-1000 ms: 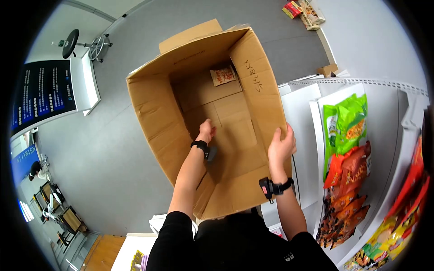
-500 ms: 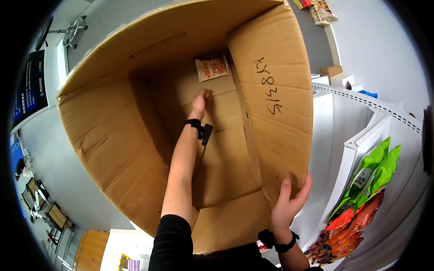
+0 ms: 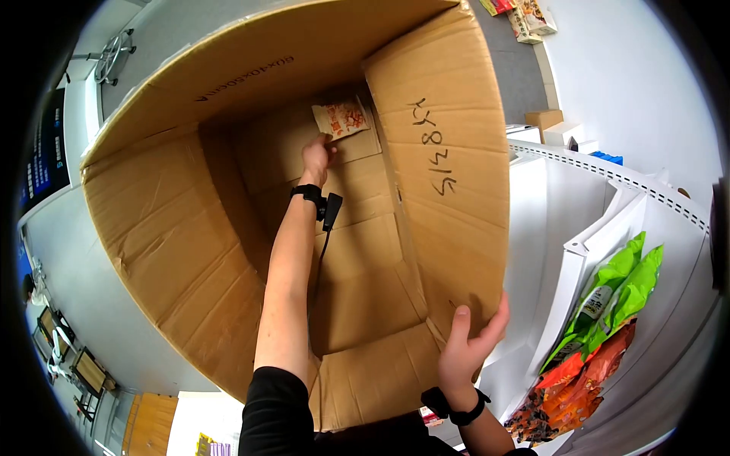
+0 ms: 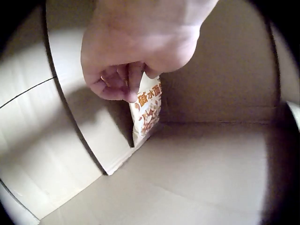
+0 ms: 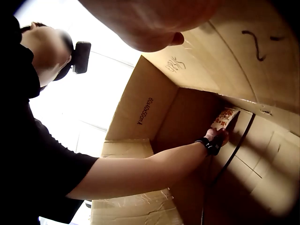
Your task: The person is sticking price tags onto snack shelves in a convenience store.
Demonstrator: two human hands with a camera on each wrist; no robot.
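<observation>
Deep inside a large open cardboard box (image 3: 464,251), my left hand (image 3: 316,159) pinches one edge of a small cream snack packet (image 3: 346,120) with orange print. In the left wrist view, curled fingers of that hand (image 4: 140,47) hold the packet (image 4: 149,110) by its top, and the packet hangs tilted near the box's inner corner. My right hand (image 3: 468,353) grips the box's near right wall at the rim, thumb on the inside and fingers toward the outer side. In the right wrist view only part of the right hand (image 5: 150,28) shows.
White shelving (image 3: 582,251) stands to the right, holding green snack bags (image 3: 616,292) and red-orange bags (image 3: 582,380). Several small cartons (image 3: 544,121) sit beyond it. A wheeled stool (image 3: 115,57) is at the far left on the grey floor.
My left hand has reached further into the box and taken hold of the packet, which is now tilted up. The box looms larger; the right hand has come onto its near right rim.
</observation>
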